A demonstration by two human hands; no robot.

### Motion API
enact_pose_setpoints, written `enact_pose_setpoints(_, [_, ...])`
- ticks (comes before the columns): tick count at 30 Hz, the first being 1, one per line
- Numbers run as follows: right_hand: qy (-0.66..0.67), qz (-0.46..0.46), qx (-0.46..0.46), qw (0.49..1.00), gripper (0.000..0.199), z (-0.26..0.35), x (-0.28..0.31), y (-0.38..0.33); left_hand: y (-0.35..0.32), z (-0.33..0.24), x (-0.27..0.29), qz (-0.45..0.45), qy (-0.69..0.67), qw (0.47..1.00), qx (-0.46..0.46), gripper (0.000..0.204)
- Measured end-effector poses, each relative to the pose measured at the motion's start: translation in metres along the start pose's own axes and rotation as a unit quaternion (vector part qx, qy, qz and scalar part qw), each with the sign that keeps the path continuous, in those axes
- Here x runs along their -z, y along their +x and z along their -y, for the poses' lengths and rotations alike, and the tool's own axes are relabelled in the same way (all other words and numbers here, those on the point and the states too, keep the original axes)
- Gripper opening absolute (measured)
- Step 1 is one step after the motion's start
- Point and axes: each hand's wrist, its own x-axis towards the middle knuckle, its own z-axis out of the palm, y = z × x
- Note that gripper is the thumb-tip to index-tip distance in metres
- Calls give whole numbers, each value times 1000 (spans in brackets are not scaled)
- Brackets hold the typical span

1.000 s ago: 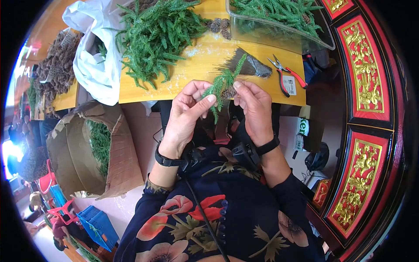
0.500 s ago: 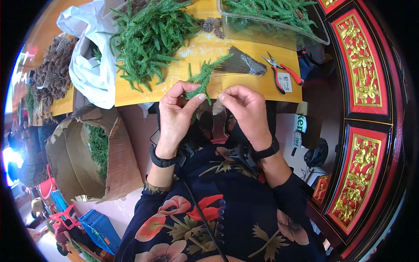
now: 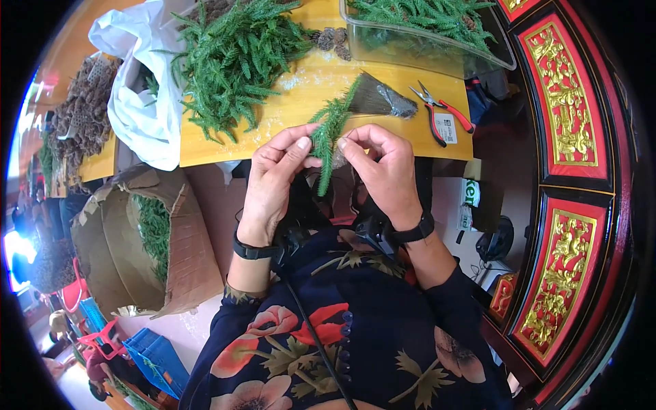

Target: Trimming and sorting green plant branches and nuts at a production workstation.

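Observation:
My left hand (image 3: 270, 167) is closed, pinching an artificial green pine sprig (image 3: 331, 126) that stands slanted between my two hands, its upper tip reaching over the yellow table. My right hand (image 3: 389, 167) is closed too, thumb and fingertips together on a small brownish pine cone (image 3: 339, 160), which the fingers and the sprig partly cover. The cone and the sprig are side by side; whether they touch is unclear. A bundle of thin dark wires (image 3: 369, 96) lies on the table just beyond the hands. Red-handled pliers (image 3: 437, 116) rest to its right.
A heap of green sprigs (image 3: 232, 68) covers the table's (image 3: 301, 92) far left, with a few pine cones (image 3: 333, 39) beside it. A clear plastic bin (image 3: 424, 42) of greenery stands far right. Left are a white bag (image 3: 140, 123) and a cardboard box (image 3: 188, 266).
The sprig has turned more upright and shifted right, its lower end now hanging below my fingers. My left hand has come closer to my right, which stays on the cone.

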Motion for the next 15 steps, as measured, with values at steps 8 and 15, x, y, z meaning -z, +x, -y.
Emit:
enact_pose_setpoints(8, [-4,-3,-8,1000,9,-4,5,0,3,5,8,-5,21,1000,-16,28])
enact_pose_setpoints(15, [118,134,-120,977,12,-11,1,-7,4,11,11,-15,40,998,-48,27])
